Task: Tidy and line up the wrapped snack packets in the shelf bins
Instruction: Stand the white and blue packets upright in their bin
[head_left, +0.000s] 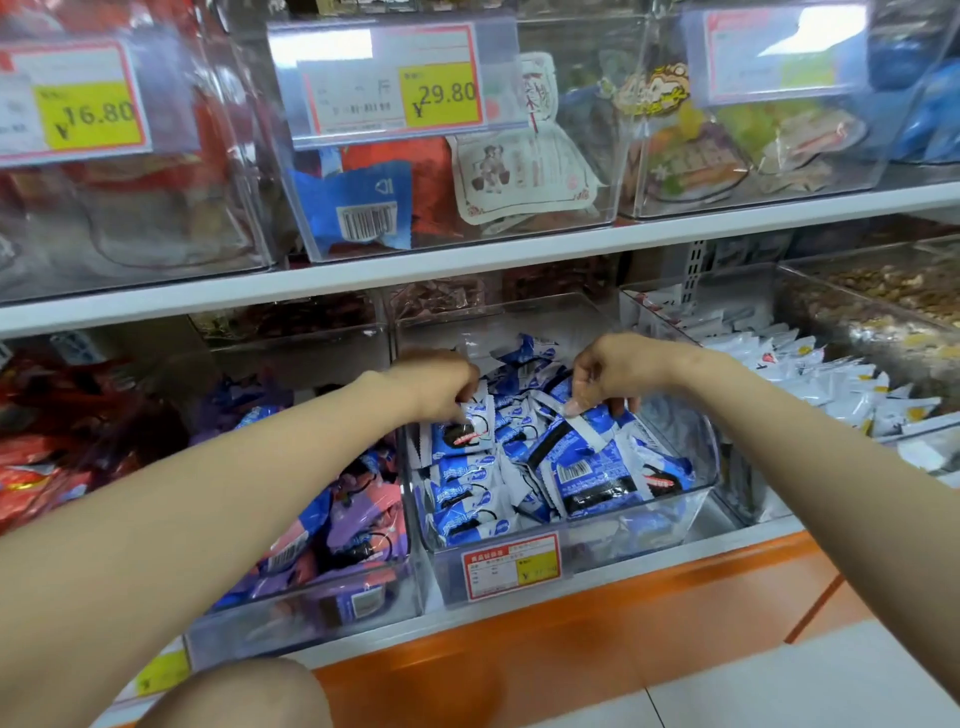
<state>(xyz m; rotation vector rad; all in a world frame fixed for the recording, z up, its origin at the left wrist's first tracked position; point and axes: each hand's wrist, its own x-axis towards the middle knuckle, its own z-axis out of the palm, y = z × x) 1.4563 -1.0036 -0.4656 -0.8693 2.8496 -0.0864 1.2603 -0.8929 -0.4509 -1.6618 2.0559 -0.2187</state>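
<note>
Blue-and-white snack packets fill the clear bin at the centre of the frame, on the lower shelf. Some stand on edge in rows at front left, others lie tumbled on the right. Both hands are in there: the left hand curls down over the left of the pile, fingertips pinching the top of an upright packet. The right hand is curled too, thumb and fingers nipping the white crimped edge of a tilted packet near the middle. A red-and-yellow price label sits on the bin's front wall. Just left is a bin of purple and pink packets, and just right a bin of white packets. Across the top, the upper shelf carries more clear bins, with price tags reading 16.80 and 29.80. Orange trim runs below, and a bare knee shows at lower left.
</note>
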